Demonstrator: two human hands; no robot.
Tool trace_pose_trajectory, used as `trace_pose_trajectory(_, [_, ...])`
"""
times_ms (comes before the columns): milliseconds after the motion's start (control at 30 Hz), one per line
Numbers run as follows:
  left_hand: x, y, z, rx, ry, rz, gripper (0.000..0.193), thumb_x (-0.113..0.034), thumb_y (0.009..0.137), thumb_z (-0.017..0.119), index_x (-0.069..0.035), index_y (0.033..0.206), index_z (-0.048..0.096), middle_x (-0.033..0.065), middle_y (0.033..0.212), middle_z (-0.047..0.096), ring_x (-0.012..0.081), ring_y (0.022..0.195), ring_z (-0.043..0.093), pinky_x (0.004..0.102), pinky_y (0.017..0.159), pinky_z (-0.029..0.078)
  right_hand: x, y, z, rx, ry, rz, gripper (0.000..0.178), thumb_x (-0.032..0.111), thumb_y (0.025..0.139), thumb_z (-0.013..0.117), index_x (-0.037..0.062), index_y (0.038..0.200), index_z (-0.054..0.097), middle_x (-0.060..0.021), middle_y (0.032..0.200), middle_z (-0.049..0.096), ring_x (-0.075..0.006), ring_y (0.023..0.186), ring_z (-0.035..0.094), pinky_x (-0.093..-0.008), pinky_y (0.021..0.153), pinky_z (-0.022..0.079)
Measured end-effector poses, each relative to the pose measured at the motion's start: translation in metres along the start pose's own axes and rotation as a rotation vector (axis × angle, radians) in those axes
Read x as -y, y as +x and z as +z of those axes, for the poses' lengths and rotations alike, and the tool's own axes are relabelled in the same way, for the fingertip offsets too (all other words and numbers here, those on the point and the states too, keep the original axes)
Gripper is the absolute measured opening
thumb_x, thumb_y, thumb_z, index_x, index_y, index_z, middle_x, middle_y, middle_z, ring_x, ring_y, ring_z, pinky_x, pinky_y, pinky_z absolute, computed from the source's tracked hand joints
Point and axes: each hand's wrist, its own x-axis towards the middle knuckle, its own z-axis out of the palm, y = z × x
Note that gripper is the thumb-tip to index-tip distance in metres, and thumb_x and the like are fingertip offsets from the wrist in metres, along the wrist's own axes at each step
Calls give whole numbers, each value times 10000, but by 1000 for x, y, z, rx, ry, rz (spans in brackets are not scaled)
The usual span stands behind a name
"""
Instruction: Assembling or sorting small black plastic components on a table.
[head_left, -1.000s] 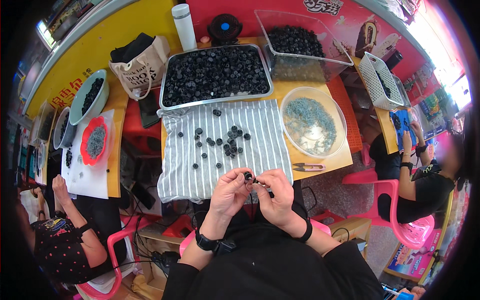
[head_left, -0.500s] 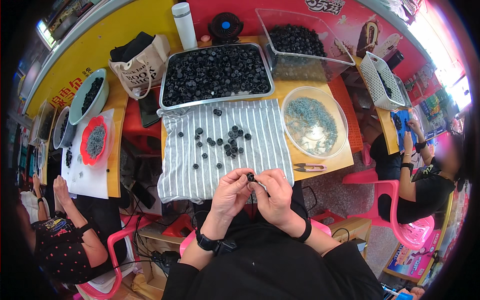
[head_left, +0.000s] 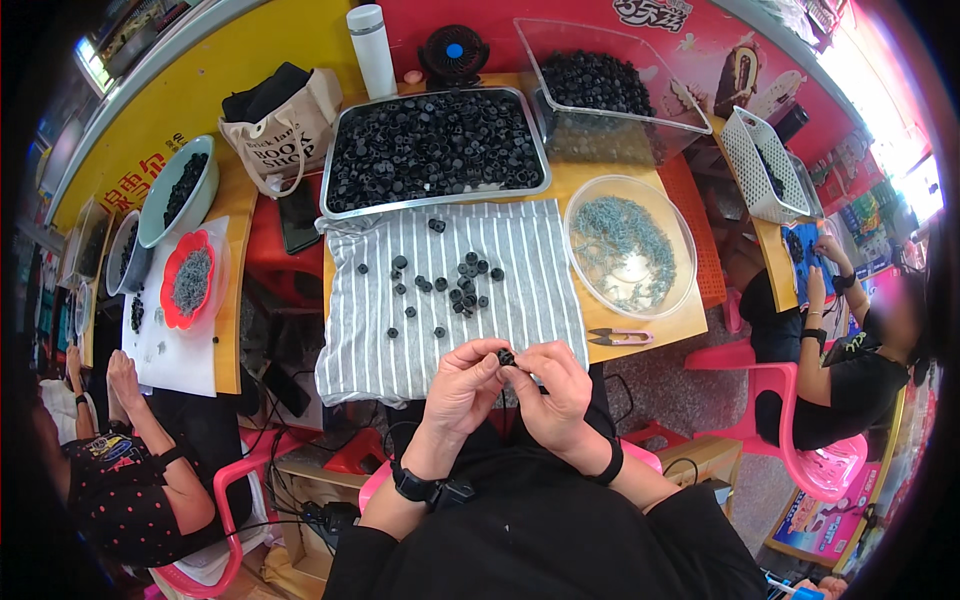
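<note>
Between my two hands, just over the near edge of a striped grey cloth (head_left: 360, 340), is a small round black plastic part (head_left: 506, 356). My left hand (head_left: 463, 385) pinches it between thumb and forefinger. From the other side, the fingertips of my right hand (head_left: 550, 388) are closed against it; whether they hold anything else is too small to see. Several similar black parts (head_left: 463, 296) lie scattered on the cloth. Beyond it, a metal tray (head_left: 432, 200) is heaped with more of them. A round clear tub (head_left: 574, 240) of thin grey-blue pieces (head_left: 625, 235) stands to the right.
Thread snips (head_left: 620, 337) lie by the tub. Behind stand a clear bin (head_left: 600, 140) of black parts, a fan (head_left: 453, 55), a white bottle (head_left: 371, 52) and a canvas bag (head_left: 283, 135). Co-workers sit on both sides, near a red bowl (head_left: 178, 315) and a white basket (head_left: 765, 170).
The fingers have shifted slightly around the black part, which has turned a little in the grip. The rest of the table looks the same.
</note>
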Motion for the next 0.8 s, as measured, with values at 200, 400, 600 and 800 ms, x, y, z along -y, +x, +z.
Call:
trace_pose_trajectory(200, [-1,-1,3,0,16,8,201,-21,923,639,23,1116,673,126,1043,698,189,933,674,304,849,553,1,-2,1,-1,-15,-21,179,-49,716,768,-2,842,649,-100,787,622,-249,674,584,-333,580,461])
trace_pose_trajectory(400, [-3,-2,4,21,28,27,198,-14,921,639,31,1108,685,117,1047,681,187,957,665,294,851,549,2,-1,3,-14,0,-23,176,-45,721,773,-5,840,650,-99,788,629,-242,668,583,-329,573,462])
trace_pose_trajectory(600, [-3,-1,8,35,71,67,195,-6,920,634,44,1101,685,112,1066,644,184,980,639,282,862,533,1,-2,4,-11,-6,-39,180,-43,716,778,-15,836,646,-105,788,630,-246,673,587,-328,572,467])
trace_pose_trajectory(800, [-4,-2,9,38,137,111,193,-11,919,637,52,1095,685,111,1067,624,172,979,615,272,853,518,0,-1,4,4,-41,-106,192,-45,715,772,-21,853,641,-114,802,626,-257,672,585,-328,565,466])
